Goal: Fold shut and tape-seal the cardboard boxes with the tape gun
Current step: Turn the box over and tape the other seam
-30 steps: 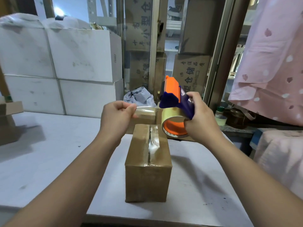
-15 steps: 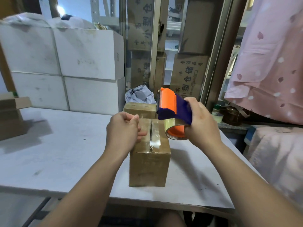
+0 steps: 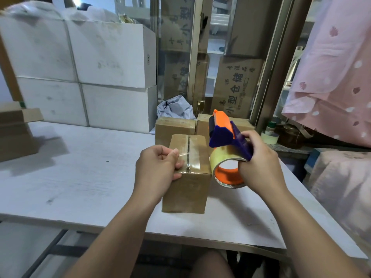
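Left hand (image 3: 158, 170) is curled at the 9 o'clock edge of the cardboard box (image 3: 187, 183), thumb pressed on its taped top, seemingly pinching that corner. Right hand (image 3: 260, 164) grips the tape gun (image 3: 223, 135) tightly, at the box's 3 o'clock, just beside it, above the table (image 3: 80, 177).

brown box (image 3: 186, 189) | orange-and-purple tape gun (image 3: 224, 135) | white table (image 3: 80, 177) | pink spotted cloth (image 3: 331, 77)

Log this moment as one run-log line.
step: taping across box top | left grip: pinches tape strip at box's left edge | right grip: holds tape gun at box's right side
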`<move>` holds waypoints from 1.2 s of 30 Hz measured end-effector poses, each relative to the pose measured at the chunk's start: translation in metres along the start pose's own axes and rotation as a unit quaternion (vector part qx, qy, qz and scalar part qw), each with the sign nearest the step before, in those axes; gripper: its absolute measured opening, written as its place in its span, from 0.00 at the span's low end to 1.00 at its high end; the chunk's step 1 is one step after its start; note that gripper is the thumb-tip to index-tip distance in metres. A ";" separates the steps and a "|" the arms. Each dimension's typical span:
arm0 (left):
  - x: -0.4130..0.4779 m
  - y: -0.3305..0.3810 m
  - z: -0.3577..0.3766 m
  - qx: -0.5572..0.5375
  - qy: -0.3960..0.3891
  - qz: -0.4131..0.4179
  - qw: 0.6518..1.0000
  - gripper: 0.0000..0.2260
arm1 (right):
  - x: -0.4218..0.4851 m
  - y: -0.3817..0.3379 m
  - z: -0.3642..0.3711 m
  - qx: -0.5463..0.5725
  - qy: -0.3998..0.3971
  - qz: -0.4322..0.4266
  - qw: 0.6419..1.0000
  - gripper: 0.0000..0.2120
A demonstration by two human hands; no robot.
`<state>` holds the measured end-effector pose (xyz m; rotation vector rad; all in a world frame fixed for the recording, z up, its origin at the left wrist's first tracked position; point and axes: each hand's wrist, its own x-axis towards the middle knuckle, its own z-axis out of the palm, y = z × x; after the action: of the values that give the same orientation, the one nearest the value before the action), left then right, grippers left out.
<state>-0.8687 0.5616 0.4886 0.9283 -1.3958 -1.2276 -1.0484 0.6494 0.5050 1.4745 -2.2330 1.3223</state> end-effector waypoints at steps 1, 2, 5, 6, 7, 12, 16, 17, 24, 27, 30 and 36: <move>0.005 -0.001 0.003 0.001 0.001 -0.001 1.000 0.07 | 0.004 0.001 0.002 0.000 0.005 0.002 1.000 0.28; 0.010 -0.002 0.006 0.002 0.004 -0.001 1.000 0.07 | 0.008 0.002 0.005 -0.001 0.010 0.004 1.000 0.28; 0.024 -0.004 0.019 0.012 0.019 0.006 1.000 0.08 | 0.020 0.004 0.010 -0.015 0.021 0.006 1.000 0.29; 0.028 -0.005 0.022 0.011 0.021 0.006 1.000 0.08 | 0.023 0.006 0.011 -0.020 0.022 0.006 1.000 0.29; 0.032 -0.005 0.026 0.009 0.020 0.003 1.000 0.09 | 0.026 0.007 0.012 -0.024 0.021 0.007 0.999 0.29; 0.047 -0.007 0.030 0.035 0.015 0.017 0.999 0.08 | 0.033 0.010 0.007 0.040 0.006 0.015 0.999 0.26; 0.051 -0.001 0.017 0.087 0.019 0.068 0.994 0.08 | 0.032 0.007 0.000 0.108 -0.011 -0.007 0.994 0.26; 0.050 0.002 0.013 0.107 0.018 0.087 0.990 0.09 | 0.032 0.008 -0.001 0.099 -0.022 -0.010 0.995 0.26; 0.042 0.017 -0.008 0.159 0.061 0.140 0.975 0.10 | 0.031 0.003 0.004 -0.063 -0.083 -0.095 0.990 0.22; 0.044 0.015 -0.012 0.167 0.058 0.120 0.977 0.09 | 0.032 0.000 0.005 -0.080 -0.084 -0.096 0.989 0.21; 0.048 -0.002 -0.015 0.163 0.044 0.054 0.984 0.12 | 0.031 -0.002 0.006 -0.065 -0.098 -0.085 0.989 0.22; 0.053 -0.016 -0.018 0.143 0.037 -0.011 0.989 0.13 | 0.031 -0.011 0.002 -0.070 -0.113 -0.077 0.988 0.25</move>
<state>-0.8626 0.5044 0.4828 1.1764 -1.5314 -1.0129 -1.0546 0.6266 0.5271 1.7785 -2.2344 0.9749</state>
